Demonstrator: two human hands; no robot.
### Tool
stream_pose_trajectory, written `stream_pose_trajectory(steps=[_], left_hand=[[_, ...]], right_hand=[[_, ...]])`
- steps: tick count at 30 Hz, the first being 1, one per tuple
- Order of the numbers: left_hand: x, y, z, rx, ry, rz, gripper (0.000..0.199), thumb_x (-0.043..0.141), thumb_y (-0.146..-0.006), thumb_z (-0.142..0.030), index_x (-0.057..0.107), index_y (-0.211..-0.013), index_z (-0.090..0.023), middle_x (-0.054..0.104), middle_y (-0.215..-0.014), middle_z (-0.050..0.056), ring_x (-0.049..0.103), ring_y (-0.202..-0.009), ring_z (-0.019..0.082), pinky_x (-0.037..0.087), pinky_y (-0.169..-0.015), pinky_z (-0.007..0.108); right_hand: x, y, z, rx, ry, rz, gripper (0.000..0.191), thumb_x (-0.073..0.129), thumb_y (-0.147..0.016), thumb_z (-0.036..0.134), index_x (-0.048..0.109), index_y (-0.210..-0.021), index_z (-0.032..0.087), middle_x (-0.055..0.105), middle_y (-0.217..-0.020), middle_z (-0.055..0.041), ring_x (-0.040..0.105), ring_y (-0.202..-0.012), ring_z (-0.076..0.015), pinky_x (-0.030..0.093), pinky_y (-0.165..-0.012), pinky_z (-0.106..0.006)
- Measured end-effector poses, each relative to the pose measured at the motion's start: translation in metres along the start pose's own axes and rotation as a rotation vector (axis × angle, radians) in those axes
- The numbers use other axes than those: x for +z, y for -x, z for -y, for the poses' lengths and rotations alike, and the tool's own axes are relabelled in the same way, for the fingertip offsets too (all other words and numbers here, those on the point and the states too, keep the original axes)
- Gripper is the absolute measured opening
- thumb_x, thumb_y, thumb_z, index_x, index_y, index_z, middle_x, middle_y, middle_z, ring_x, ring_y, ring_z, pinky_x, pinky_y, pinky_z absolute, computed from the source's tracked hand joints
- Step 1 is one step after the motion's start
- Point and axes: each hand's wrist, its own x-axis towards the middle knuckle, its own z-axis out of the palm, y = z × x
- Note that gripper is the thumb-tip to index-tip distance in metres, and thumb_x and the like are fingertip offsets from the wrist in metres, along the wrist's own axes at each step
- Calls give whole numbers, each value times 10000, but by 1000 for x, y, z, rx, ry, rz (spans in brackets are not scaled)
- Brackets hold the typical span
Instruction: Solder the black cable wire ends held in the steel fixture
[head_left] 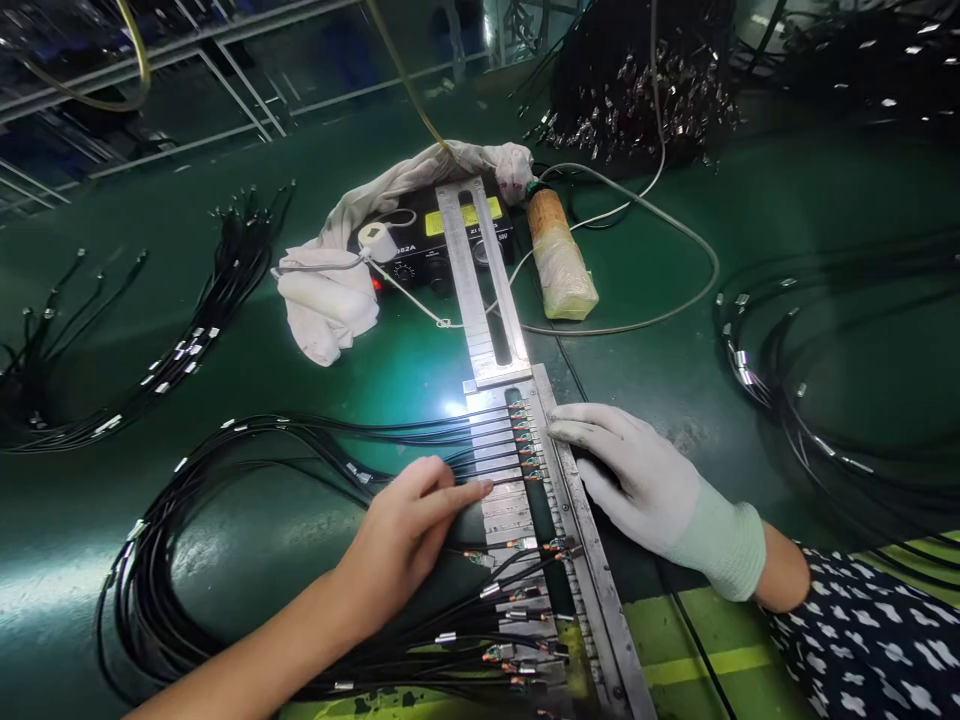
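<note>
My bare left hand point(409, 525) has its index finger stretched out, the tip touching a slotted metal fixture point(506, 520) beside the lowest of a row of black cables point(420, 435). Its other fingers curl under and are partly hidden. The cables lie side by side in the fixture's grooves, small connectors with coloured wires point(527, 440) at their right ends. In a white glove, my right hand point(637, 480) rests against the fixture's long side rail point(592, 560), fingers extended and holding nothing visible. Nearer me, more cable ends point(517, 655) lie loosely across the fixture.
Behind the fixture sits a black control box point(420, 265) with a cloth point(330, 300) draped around it. A wrapped handle-like tool point(559, 255) lies to its right. Cable bundles point(225, 270) lie left and right, with a large pile point(637, 90) at the back.
</note>
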Motion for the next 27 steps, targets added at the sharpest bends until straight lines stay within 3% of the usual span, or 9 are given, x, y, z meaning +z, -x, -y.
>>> stream_pose_trajectory(steps=[2,6,9,14,17,20,23,27], left_hand=[[1,-1,2,12,4,-6,384,402,-954,-55,606,-1228,-231,489,-834,17,489,-754,127,414,-646,232],[8,2,8,164,-381,-99,344,399,-967,-97,612,-1220,-196,516,-826,38,430,-695,154,347,-597,271],[13,4,8,169,-499,-113,325,402,-978,-124,615,-1214,-194,530,-812,41,423,-672,160,325,-580,274],[4,7,0,83,-346,-2,375,349,-980,-116,560,-1272,-220,575,-897,56,500,-751,171,390,-645,288],[-8,19,-5,44,-193,49,363,434,-969,-145,460,-1329,-190,593,-1075,78,522,-943,191,416,-820,336],[-17,35,-5,18,-144,70,242,510,-947,-153,512,-1187,-185,574,-1105,70,493,-1033,199,368,-927,364],[-19,40,-3,-7,-128,38,124,495,-944,-112,545,-1026,-190,570,-1005,47,498,-967,183,371,-888,349],[-10,29,-2,51,-84,-79,170,506,-931,-83,552,-1062,-183,592,-966,45,512,-903,170,398,-824,320]], right_hand=[[0,0,0,4,-5,2,417,447,-909,95,469,-1308,214,538,-1321,-98,510,-1222,-232,473,-1022,-466],[1,-3,-1,15,-21,14,418,449,-904,91,477,-1299,224,539,-1318,-101,509,-1226,-243,474,-1020,-487],[2,-5,-1,11,-25,4,403,454,-906,93,488,-1289,217,544,-1309,-101,508,-1226,-238,470,-1027,-479],[1,1,1,33,-6,-2,332,460,-945,158,518,-1264,229,544,-1327,-89,509,-1237,-232,467,-1034,-470],[-1,8,3,47,-8,7,322,467,-956,185,523,-1266,251,536,-1354,-69,493,-1268,-223,452,-1058,-461],[-2,12,4,76,-18,-5,317,469,-954,187,529,-1258,255,545,-1336,-65,504,-1254,-219,457,-1055,-454],[-2,9,4,100,-53,-11,306,477,-946,181,540,-1236,254,558,-1299,-65,523,-1224,-217,468,-1045,-447],[-2,6,4,114,-72,-7,291,474,-947,184,544,-1219,259,563,-1279,-68,536,-1208,-227,479,-1035,-459]])
